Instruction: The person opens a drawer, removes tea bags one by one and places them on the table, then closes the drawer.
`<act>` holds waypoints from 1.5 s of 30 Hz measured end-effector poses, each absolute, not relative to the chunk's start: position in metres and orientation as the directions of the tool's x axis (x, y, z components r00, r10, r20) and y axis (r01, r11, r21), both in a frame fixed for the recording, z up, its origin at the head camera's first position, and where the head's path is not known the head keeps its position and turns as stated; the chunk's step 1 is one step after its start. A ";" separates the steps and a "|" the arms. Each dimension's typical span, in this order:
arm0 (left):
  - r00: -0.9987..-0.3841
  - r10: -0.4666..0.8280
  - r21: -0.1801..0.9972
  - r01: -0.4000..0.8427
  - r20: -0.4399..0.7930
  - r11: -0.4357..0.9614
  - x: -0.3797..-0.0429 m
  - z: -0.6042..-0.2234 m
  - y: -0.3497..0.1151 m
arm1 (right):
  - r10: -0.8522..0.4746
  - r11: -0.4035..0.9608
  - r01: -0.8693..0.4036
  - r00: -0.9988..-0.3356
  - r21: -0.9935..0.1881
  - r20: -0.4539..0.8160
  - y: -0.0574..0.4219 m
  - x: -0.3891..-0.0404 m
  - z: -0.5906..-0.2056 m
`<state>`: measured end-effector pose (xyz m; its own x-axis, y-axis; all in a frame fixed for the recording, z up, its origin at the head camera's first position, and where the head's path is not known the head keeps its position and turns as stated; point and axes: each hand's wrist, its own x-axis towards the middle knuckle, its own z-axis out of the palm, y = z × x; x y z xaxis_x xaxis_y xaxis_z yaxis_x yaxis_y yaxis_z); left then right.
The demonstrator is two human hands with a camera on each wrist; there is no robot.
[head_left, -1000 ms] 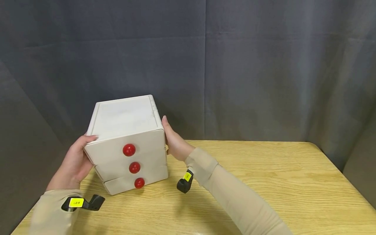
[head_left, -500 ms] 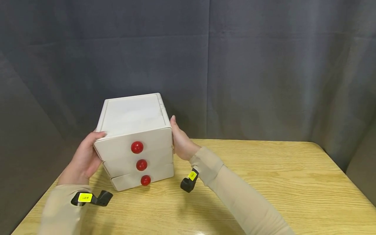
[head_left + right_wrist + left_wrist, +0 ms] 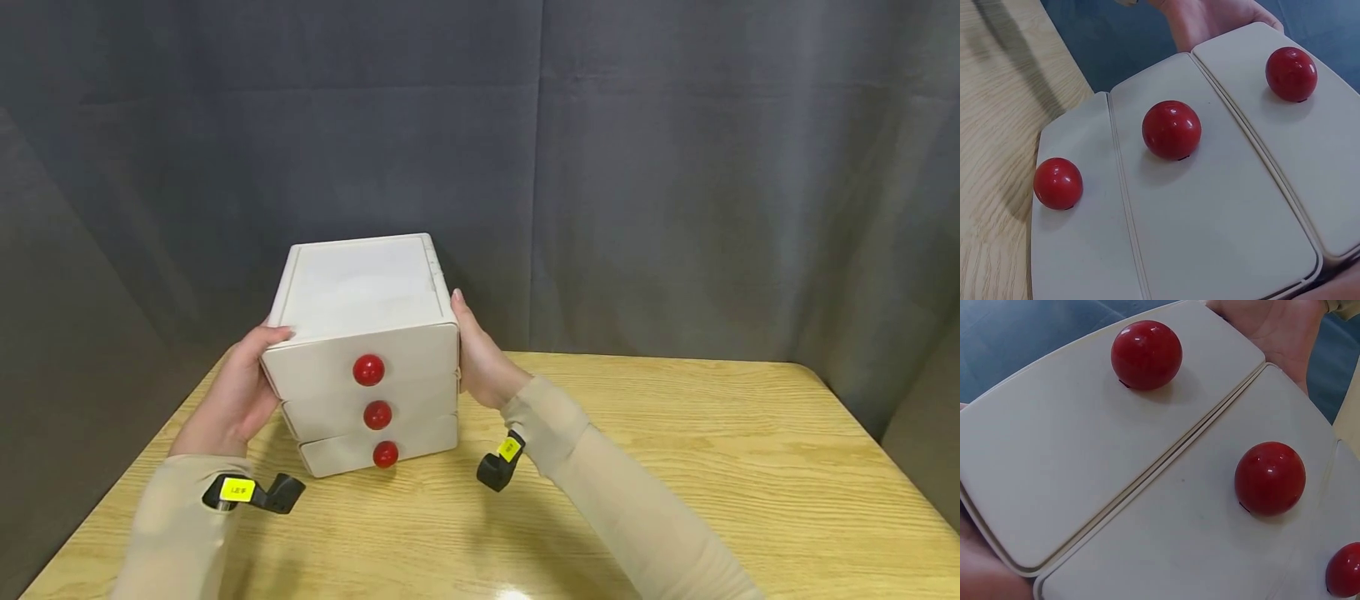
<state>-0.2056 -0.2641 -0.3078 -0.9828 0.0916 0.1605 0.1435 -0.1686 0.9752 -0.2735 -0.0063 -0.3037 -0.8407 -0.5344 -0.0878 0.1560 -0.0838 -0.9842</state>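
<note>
A white drawer box (image 3: pixel 367 283) with three stacked drawers is held between my two hands, left of the table's middle. Each drawer front carries a round red knob, such as the top one (image 3: pixel 368 369); all three drawers look closed. My left hand (image 3: pixel 243 387) grips the left side, its thumb over the top front edge. Against the right side, my right hand (image 3: pixel 487 362) holds the box with the thumb pointing up; its other fingers are mostly hidden. The box's front is turned slightly askew. Whether its base touches the table, I cannot tell.
The box is over a light wooden table (image 3: pixel 675 450), whose surface extends to the right. Dark grey curtains (image 3: pixel 675 183) hang behind the table and along both sides.
The drawer box and both hands have moved steadily right and slightly away, with the grip unchanged. The head view has shifted a little.
</note>
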 end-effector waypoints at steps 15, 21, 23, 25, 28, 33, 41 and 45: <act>-0.983 0.120 0.980 0.120 0.140 -0.160 -0.212 -0.307 -0.248 | -0.509 -0.076 0.131 -0.858 -0.989 -0.074 0.011 -0.269 -0.305; -0.980 0.135 0.980 0.123 0.145 -0.159 -0.215 -0.307 -0.242 | -0.493 -0.087 0.130 -0.867 -0.988 -0.071 0.019 -0.267 -0.305; -0.979 0.140 0.979 0.125 0.148 -0.161 -0.217 -0.307 -0.241 | -0.487 -0.087 0.129 -0.871 -0.988 -0.071 0.021 -0.266 -0.305; -0.978 0.145 0.979 0.125 0.149 -0.160 -0.218 -0.308 -0.239 | -0.481 -0.085 0.126 -0.874 -0.988 -0.070 0.023 -0.265 -0.304; -0.978 0.151 0.981 0.121 0.144 -0.152 -0.220 -0.308 -0.238 | -0.472 -0.086 0.122 -0.879 -0.989 -0.067 0.026 -0.263 -0.304; -0.977 0.159 0.982 0.116 0.140 -0.148 -0.220 -0.307 -0.235 | -0.456 -0.082 0.116 -0.887 -0.990 -0.067 0.029 -0.261 -0.304; -0.979 0.160 0.982 0.102 0.127 -0.159 -0.221 -0.304 -0.226 | -0.437 -0.060 0.110 -0.897 -0.992 -0.072 0.036 -0.257 -0.304; -0.981 0.157 0.983 0.090 0.115 -0.159 -0.222 -0.303 -0.223 | -0.435 -0.064 0.102 -0.898 -0.993 -0.064 0.039 -0.256 -0.303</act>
<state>-0.2220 -0.2229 -0.3031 -0.9808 0.1570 0.1154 0.0903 -0.1586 0.9832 -0.2562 0.0395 -0.3033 -0.8983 -0.4347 -0.0644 0.1023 -0.0644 -0.9927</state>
